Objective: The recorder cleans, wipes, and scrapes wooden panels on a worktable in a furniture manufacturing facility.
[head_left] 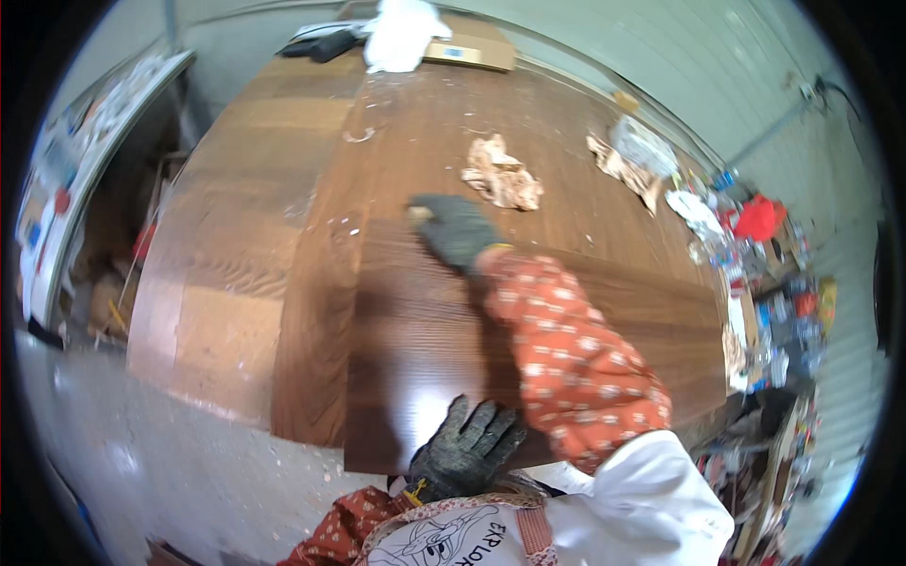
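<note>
A dark brown wooden panel [415, 340] lies on top of a bigger wooden tabletop [283, 189]. My left hand [466, 451], in a dark knitted glove, rests spread flat on the panel's near edge. My right hand [457, 231], also gloved, reaches across and lies on the panel's far edge near its far left corner. The right forearm wears a red patterned sleeve [566, 349]. Neither hand is closed around anything.
Crumpled brown paper [502, 175] and a second wad [623, 170] lie on the far part of the tabletop. A flat cardboard box [472, 47] and a white cloth [401, 33] sit at the back. Clutter [755, 236] crowds the right; a shelf [75, 170] stands left over grey floor [170, 453].
</note>
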Motion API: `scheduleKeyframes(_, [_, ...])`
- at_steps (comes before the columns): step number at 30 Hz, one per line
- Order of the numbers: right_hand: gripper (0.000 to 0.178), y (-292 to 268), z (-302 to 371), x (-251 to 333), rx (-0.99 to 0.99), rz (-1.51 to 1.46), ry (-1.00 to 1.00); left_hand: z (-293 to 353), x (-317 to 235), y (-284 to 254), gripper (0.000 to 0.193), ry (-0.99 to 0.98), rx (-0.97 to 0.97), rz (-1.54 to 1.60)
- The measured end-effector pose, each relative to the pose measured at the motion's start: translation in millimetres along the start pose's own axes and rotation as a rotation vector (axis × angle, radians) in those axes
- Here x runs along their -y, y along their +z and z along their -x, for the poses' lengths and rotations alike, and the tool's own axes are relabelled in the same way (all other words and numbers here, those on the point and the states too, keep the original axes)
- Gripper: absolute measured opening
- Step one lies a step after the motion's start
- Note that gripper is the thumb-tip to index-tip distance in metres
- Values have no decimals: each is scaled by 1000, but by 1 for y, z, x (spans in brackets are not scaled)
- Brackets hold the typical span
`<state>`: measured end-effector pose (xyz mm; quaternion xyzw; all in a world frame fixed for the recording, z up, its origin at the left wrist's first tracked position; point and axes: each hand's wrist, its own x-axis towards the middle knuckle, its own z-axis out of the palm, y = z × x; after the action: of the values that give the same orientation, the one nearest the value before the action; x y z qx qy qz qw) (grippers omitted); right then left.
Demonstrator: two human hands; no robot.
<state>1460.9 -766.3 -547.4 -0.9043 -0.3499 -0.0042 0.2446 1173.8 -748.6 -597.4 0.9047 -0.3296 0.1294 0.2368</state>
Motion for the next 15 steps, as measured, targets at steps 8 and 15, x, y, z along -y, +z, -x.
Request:
scheduleKeyframes(8, [25, 8, 5, -46, -42, 102, -100, 19, -15, 49, 50, -316, 212, 271])
scheduleKeyframes(15, [33, -153, 173, -242, -48, 178, 141, -14, -29, -10, 52, -145, 235, -202])
